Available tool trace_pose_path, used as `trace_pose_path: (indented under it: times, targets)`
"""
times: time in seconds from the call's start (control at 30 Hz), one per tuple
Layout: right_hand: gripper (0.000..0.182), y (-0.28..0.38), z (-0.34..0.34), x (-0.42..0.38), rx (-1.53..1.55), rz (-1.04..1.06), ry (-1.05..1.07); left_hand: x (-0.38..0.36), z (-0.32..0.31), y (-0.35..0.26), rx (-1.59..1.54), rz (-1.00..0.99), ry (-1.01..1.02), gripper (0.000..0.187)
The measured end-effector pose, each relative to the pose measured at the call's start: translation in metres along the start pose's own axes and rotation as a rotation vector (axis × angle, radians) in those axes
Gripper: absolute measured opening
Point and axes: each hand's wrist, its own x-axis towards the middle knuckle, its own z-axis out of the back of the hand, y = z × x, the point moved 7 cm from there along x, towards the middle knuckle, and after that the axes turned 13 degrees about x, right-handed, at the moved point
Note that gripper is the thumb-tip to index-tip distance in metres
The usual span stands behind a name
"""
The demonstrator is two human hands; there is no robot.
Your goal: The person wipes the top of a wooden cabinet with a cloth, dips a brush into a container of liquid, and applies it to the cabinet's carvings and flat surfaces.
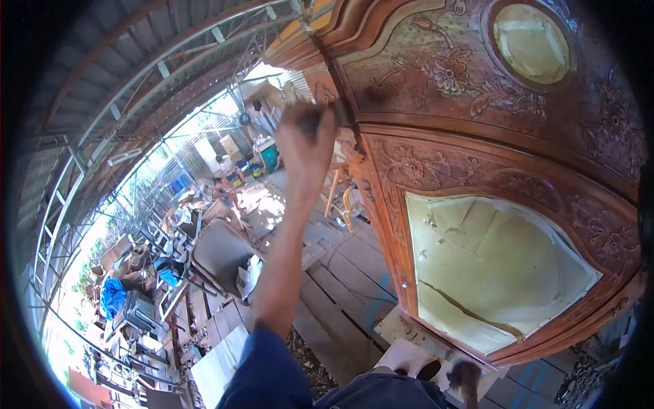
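Note:
My left hand (pixel 306 136) is raised in front of the upper left side of a carved reddish-brown wooden cabinet (pixel 443 160). Its fingers are curled round a small dark object (pixel 310 123), blurred by motion, whose kind I cannot make out. Whether that object touches the wood does not show. Low in the view, by the cabinet's base, a dark blurred shape appears to be my right hand (pixel 466 378), its fingers indistinct. Carved flowers cover the cabinet front. Pale covering sheets fill its oval opening (pixel 531 44) and its large lower panel (pixel 490 266).
Planks (pixel 340 300) make up the floor, with gaps and rubble between them. An upholstered chair back (pixel 221 252) stands to the left, near piled furniture and a blue cloth (pixel 112 298). Other people (pixel 225 167) are farther back, under the metal roof (pixel 102 61).

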Motion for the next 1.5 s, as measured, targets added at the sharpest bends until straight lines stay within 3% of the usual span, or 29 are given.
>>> trace_pose_path:
  times: [0.03,0.07,0.1,0.13,0.17,0.2,0.27,0.37,0.43,0.53,0.57,0.63,0.73,0.8,0.83,0.87,0.9,0.93,0.97,1.0,1.03,1.07,1.13,1.2,1.23,1.3,1.33,1.4,1.5]
  targets:
    - [0.037,0.046,-0.042,0.013,0.17,0.02,0.218,-0.021,0.002,0.019,-0.041,0.057,-0.021,0.011]
    - [0.044,0.171,-0.113,-0.009,0.346,0.001,0.439,-0.042,0.008,0.032,-0.081,0.119,-0.035,0.009]
    - [0.039,0.244,-0.153,-0.008,0.311,0.21,0.509,-0.061,0.014,0.03,-0.135,0.166,-0.001,0.009]
    - [0.035,0.316,-0.183,-0.018,0.2,0.547,0.41,-0.074,0.02,0.027,-0.188,0.207,0.026,0.009]
    - [0.033,0.353,-0.221,-0.023,0.459,0.18,0.709,-0.086,0.028,0.029,-0.223,0.258,0.017,0.009]
    - [0.031,0.394,-0.247,-0.029,0.435,0.152,0.704,-0.097,0.035,0.033,-0.258,0.311,0.009,0.008]
    - [0.027,0.442,-0.305,-0.03,0.349,0.335,0.872,-0.104,0.049,0.038,-0.28,0.33,-0.002,0.007]
    - [0.028,0.443,-0.351,-0.03,0.115,0.484,0.94,-0.086,0.068,0.03,-0.166,0.151,-0.069,0.005]
    - [0.026,0.408,-0.359,-0.026,0.2,0.314,0.888,-0.047,0.074,-0.003,0.275,-0.266,-0.125,0.01]
    - [0.024,0.341,-0.341,-0.008,0.028,0.331,0.775,0.009,0.041,-0.029,0.187,-0.449,-0.123,0.011]
    - [0.024,0.325,-0.327,-0.006,-0.111,0.379,0.702,0.02,0.019,-0.02,0.197,-0.43,-0.017,0.011]
    - [0.024,0.295,-0.28,-0.006,-0.221,0.168,0.567,0.013,0.001,-0.011,0.203,-0.403,0.089,0.012]
    - [0.028,0.148,-0.179,0.049,-0.078,0.097,0.401,-0.003,-0.015,-0.014,0.237,-0.463,0.248,0.011]
    - [0.019,0.059,-0.099,0.061,0.096,0.024,0.279,0.007,-0.013,0.008,0.21,-0.272,0.18,0.013]
    - [0.014,0.084,-0.073,0.022,0.138,-0.166,0.203,0.014,-0.03,0.026,0.102,-0.153,0.267,0.012]
    - [0.013,0.052,-0.039,0.017,0.214,-0.245,0.111,0.011,-0.029,0.022,0.091,-0.147,0.274,0.012]
    - [0.012,0.054,-0.011,0.0,0.155,-0.183,-0.008,0.012,-0.035,0.018,-0.144,-0.008,0.426,0.013]
    - [0.005,0.001,0.028,0.005,0.223,-0.246,-0.113,0.01,-0.041,0.009,-0.38,0.129,0.576,0.016]
    - [0.005,0.005,0.049,-0.021,0.124,-0.304,-0.142,0.007,-0.033,-0.006,-0.484,0.104,0.579,0.013]
    - [0.009,-0.092,0.106,0.001,0.243,-0.167,-0.251,0.013,-0.032,0.003,-0.493,0.106,0.579,0.013]
    - [0.011,-0.124,0.14,-0.005,0.216,-0.088,-0.321,0.028,-0.026,0.016,-0.256,-0.069,0.552,0.011]
    - [0.011,-0.117,0.148,-0.018,0.216,-0.09,-0.32,0.038,-0.025,0.02,-0.011,-0.24,0.521,0.01]
    - [0.014,-0.122,0.163,-0.06,0.335,-0.402,-0.356,0.042,-0.03,0.001,0.166,-0.308,0.566,0.011]
    - [0.013,-0.097,0.151,-0.074,0.304,-0.38,-0.414,0.029,-0.044,-0.06,-0.237,-0.474,0.69,0.017]
    - [0.013,-0.085,0.157,-0.079,0.261,-0.356,-0.481,0.033,-0.04,-0.064,-0.238,-0.463,0.684,0.017]
    - [0.009,-0.083,0.16,-0.075,0.268,-0.273,-0.448,0.045,-0.047,-0.059,-0.415,-0.229,0.784,0.026]
    - [0.006,-0.083,0.159,-0.075,0.293,-0.197,-0.413,0.05,-0.048,-0.05,-0.411,-0.221,0.786,0.026]
    - [0.003,-0.093,0.156,-0.079,0.235,-0.294,-0.377,0.071,-0.054,0.0,0.226,-0.253,0.762,0.036]
    - [0.002,-0.097,0.152,-0.091,0.198,-0.34,-0.336,0.08,-0.052,-0.006,0.223,-0.4,0.757,0.044]
